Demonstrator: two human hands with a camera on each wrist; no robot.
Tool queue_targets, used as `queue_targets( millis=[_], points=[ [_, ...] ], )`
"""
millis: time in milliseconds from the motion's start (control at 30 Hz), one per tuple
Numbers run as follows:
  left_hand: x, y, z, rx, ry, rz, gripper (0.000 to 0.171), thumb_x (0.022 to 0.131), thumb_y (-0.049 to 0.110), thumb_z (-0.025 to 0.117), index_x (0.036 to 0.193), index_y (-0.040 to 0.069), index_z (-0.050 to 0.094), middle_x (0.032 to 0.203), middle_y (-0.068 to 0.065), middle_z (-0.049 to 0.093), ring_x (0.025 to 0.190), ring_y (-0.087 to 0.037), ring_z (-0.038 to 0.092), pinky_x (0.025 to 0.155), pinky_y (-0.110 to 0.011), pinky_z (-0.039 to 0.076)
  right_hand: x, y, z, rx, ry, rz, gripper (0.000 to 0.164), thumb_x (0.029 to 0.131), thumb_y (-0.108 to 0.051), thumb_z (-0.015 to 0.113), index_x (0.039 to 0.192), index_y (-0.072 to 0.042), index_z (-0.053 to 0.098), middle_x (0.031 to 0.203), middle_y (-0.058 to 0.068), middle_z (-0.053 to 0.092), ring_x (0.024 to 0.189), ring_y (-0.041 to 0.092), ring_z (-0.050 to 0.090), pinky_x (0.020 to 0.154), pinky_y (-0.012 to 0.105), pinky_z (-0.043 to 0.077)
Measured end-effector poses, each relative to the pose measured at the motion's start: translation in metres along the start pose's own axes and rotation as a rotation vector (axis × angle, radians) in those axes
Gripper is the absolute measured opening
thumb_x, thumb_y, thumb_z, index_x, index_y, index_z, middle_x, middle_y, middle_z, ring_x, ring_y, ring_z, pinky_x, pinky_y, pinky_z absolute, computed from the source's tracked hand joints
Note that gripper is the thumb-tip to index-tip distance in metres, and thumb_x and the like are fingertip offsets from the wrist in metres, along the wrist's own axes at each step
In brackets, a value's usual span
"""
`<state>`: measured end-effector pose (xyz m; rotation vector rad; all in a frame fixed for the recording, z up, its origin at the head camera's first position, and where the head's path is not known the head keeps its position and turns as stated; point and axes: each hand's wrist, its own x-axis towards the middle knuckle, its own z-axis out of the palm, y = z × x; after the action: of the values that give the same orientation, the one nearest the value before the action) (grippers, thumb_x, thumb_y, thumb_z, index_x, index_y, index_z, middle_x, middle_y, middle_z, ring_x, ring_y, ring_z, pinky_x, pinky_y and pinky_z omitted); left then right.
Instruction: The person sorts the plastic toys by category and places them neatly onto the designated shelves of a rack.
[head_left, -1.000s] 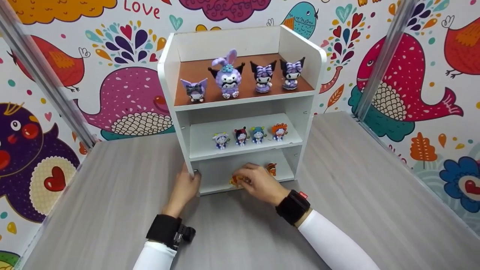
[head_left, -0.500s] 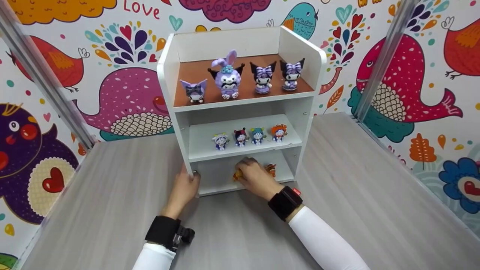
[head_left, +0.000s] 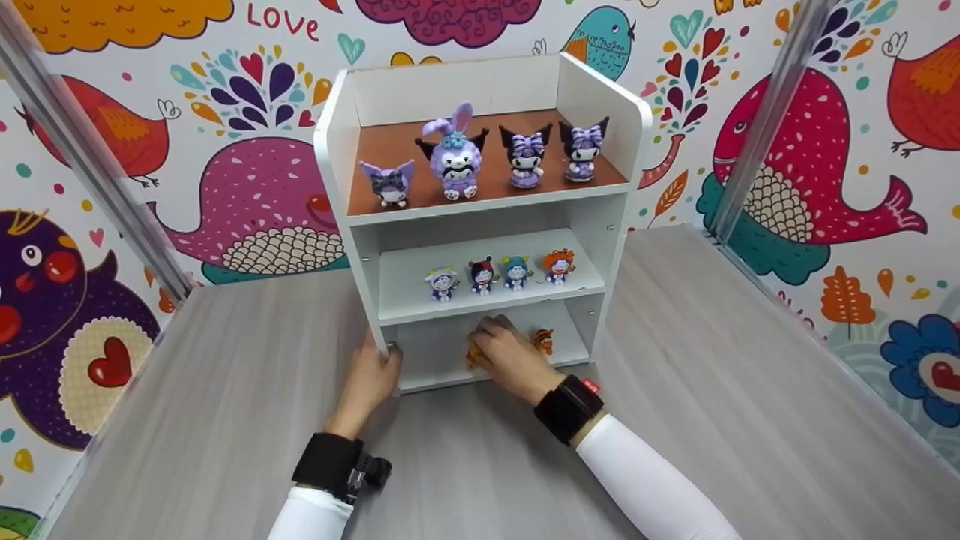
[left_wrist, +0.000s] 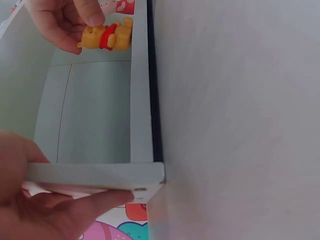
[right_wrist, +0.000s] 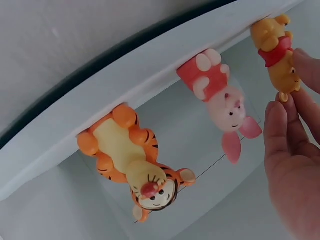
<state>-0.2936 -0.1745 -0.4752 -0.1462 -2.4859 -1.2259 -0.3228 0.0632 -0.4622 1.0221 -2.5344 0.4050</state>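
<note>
On the bottom shelf, my right hand (head_left: 511, 358) pinches a yellow bear figurine (right_wrist: 278, 55) in a red shirt by its head, thumb on one side and fingers on the other. The bear's feet meet the shelf board in the right wrist view. My left hand (head_left: 367, 379) grips the left side panel (left_wrist: 95, 174) of the white shelf unit, thumb inside and fingers along the outer face. Beside the bear stands a pink piglet figurine (right_wrist: 215, 92), hidden behind my right hand in the head view. Farther right is an orange tiger figurine (right_wrist: 127, 155).
Several small blue-and-white figurines (head_left: 516, 273) in coloured hats line the middle shelf. Purple and black figurines (head_left: 457, 161) stand on the brown top shelf (head_left: 487, 127). The unit sits on a grey wood-grain table (head_left: 247, 390) before patterned walls.
My right hand has shifted slightly left and deeper into the bottom shelf, with its fingers still on the bear figurine. The left hand stays on the side panel.
</note>
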Motion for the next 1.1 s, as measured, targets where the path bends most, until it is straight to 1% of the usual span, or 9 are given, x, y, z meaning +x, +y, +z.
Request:
queue_targets(
  millis=[133,233,333,433,500,633,800,1000,1100],
  points=[
    [0.0,0.0,0.0,0.011,0.006,0.016,0.051,0.092,0.0,0.052,0.14,-0.013,0.039,0.057,-0.001,0.052,0.05,-0.012,0.041,0.046,-0.029,0.036,0.0,0.0,0.001,-0.001,0.004,-0.001,0.024,0.089,-0.009,0.073,0.112,-0.003,0.072,0.11,0.009,0.069,0.103,0.026,0.063,0.091,0.035,0.054],
    [0.0,0.0,0.0,0.015,0.004,0.014,0.051,0.092,0.0,0.052,0.14,-0.013,0.039,0.058,-0.009,0.055,0.05,-0.016,0.044,0.047,-0.032,0.038,0.0,0.0,0.002,0.008,0.014,-0.005,0.024,0.089,-0.009,0.074,0.112,-0.003,0.072,0.109,0.008,0.07,0.103,0.026,0.063,0.09,0.034,0.054],
    [-0.001,0.001,-0.001,0.015,-0.001,0.012,0.051,0.093,0.0,0.052,0.14,-0.013,0.039,0.079,-0.027,0.069,0.062,-0.026,0.062,0.056,-0.042,0.051,-0.001,0.0,0.003,0.04,0.022,-0.013,0.024,0.089,-0.01,0.074,0.112,-0.003,0.073,0.108,0.008,0.069,0.101,0.025,0.063,0.089,0.034,0.054],
    [-0.001,0.003,-0.001,0.007,-0.014,-0.002,0.052,0.094,0.002,0.051,0.142,-0.012,0.038,0.107,-0.039,0.067,0.08,-0.037,0.07,0.07,-0.052,0.056,-0.001,0.0,0.004,0.072,0.024,-0.017,0.024,0.089,-0.01,0.073,0.112,-0.002,0.073,0.106,0.008,0.068,0.1,0.025,0.062,0.088,0.035,0.053],
    [-0.001,0.003,-0.002,0.008,-0.017,-0.004,0.053,0.094,0.002,0.05,0.143,-0.012,0.037,0.115,-0.041,0.064,0.086,-0.04,0.071,0.074,-0.053,0.056,-0.001,0.0,0.005,0.08,0.025,-0.018,0.024,0.089,-0.009,0.073,0.112,-0.002,0.073,0.106,0.008,0.068,0.1,0.025,0.062,0.088,0.035,0.053],
    [-0.001,0.003,-0.002,0.008,-0.02,-0.013,0.054,0.094,0.002,0.051,0.144,-0.011,0.036,0.11,-0.04,0.066,0.077,-0.033,0.07,0.067,-0.048,0.056,-0.001,0.001,0.005,0.096,0.023,-0.009,0.026,0.088,-0.008,0.074,0.113,-0.001,0.072,0.107,0.008,0.067,0.101,0.025,0.062,0.088,0.035,0.053],
    [-0.001,0.003,-0.001,0.0,-0.013,-0.013,0.054,0.093,0.001,0.051,0.143,-0.012,0.037,0.085,-0.031,0.069,0.057,-0.02,0.055,0.052,-0.036,0.048,-0.002,-0.001,0.002,0.107,0.001,0.013,0.031,0.087,-0.006,0.075,0.116,0.0,0.07,0.111,0.01,0.065,0.103,0.026,0.061,0.089,0.036,0.053],
    [0.0,0.002,-0.001,0.004,-0.001,0.016,0.053,0.093,-0.001,0.052,0.142,-0.014,0.038,0.079,-0.028,0.07,0.054,-0.016,0.05,0.05,-0.033,0.045,-0.003,-0.002,-0.007,0.077,0.002,0.018,0.038,0.086,-0.013,0.078,0.12,-0.001,0.068,0.115,0.011,0.065,0.106,0.026,0.061,0.091,0.036,0.053],
    [0.001,0.001,-0.003,0.015,-0.015,0.009,0.053,0.093,0.0,0.052,0.142,-0.013,0.037,0.068,-0.02,0.066,0.052,-0.014,0.049,0.048,-0.031,0.043,-0.004,-0.003,-0.016,0.046,0.016,0.009,0.038,0.087,-0.02,0.078,0.119,-0.003,0.068,0.115,0.01,0.066,0.106,0.025,0.062,0.092,0.037,0.053]
  ],
)
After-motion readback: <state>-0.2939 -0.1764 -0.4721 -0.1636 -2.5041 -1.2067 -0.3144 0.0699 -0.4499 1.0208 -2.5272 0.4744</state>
